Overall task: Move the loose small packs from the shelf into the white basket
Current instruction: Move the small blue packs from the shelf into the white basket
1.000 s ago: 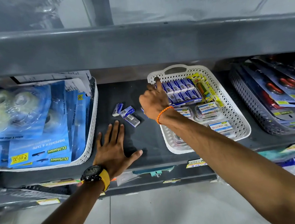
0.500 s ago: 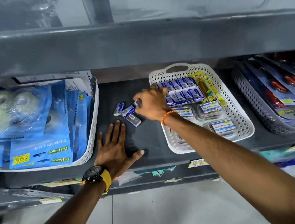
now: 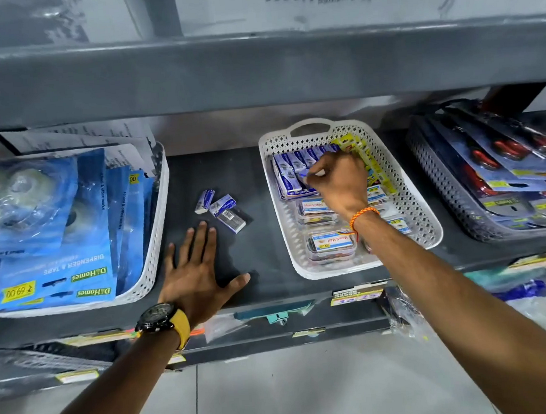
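Three small blue-and-white packs lie loose on the dark shelf (image 3: 261,241): one (image 3: 204,201) at the left, one (image 3: 223,205) beside it and one (image 3: 234,221) showing a barcode. My left hand (image 3: 198,272) rests flat and open on the shelf just in front of them. The white basket (image 3: 412,194) stands to their right with rows of the same blue packs (image 3: 289,169) at its back. My right hand (image 3: 338,181) is inside the basket, its fingertips pinched on a small blue pack at that row.
A white basket of blue tape packets (image 3: 52,232) stands at the left and a dark basket of carded tools (image 3: 494,181) at the right. Clear tubs (image 3: 331,244) fill the white basket's front. A grey shelf beam (image 3: 253,70) hangs low overhead.
My right hand picked one pack from the loose group and carried it right into the white basket. My left hand stayed flat on the shelf.
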Available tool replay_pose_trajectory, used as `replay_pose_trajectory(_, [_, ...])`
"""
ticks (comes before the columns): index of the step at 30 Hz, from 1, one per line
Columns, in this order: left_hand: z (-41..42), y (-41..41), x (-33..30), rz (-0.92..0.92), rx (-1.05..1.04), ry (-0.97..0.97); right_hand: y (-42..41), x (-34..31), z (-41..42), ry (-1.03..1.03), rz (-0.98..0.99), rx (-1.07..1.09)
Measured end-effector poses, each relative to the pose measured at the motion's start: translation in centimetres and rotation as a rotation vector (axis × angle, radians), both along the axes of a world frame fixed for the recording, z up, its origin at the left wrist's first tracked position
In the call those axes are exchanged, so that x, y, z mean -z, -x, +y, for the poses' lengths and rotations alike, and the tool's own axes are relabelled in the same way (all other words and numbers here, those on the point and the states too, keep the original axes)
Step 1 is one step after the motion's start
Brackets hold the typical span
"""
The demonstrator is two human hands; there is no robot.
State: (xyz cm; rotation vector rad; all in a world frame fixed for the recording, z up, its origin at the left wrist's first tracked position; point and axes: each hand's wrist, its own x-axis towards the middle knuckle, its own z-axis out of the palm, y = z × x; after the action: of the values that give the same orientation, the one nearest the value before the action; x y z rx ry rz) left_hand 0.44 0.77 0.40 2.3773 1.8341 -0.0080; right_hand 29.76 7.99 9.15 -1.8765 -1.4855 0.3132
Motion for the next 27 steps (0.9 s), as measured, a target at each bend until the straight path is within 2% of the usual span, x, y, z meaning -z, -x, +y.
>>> replay_pose_trajectory(15, [0.0, 0.0, 0.1, -0.039, 0.002, -0.03, -0.1, -0.1, -0.1, 0.127, -0.053, -0.129])
replay_pose_trajectory(20, [0.0, 0.1, 0.2, -0.049, 0.008, -0.015, 0.7, -1.2, -0.1, -0.004, -0.112, -0.101])
replay_pose_trajectory(27, [-0.1, -0.1, -0.2, -0.048, -0.004, -0.001, 4.4, -1.1, 0.4, -0.06, -0.236, -0.324])
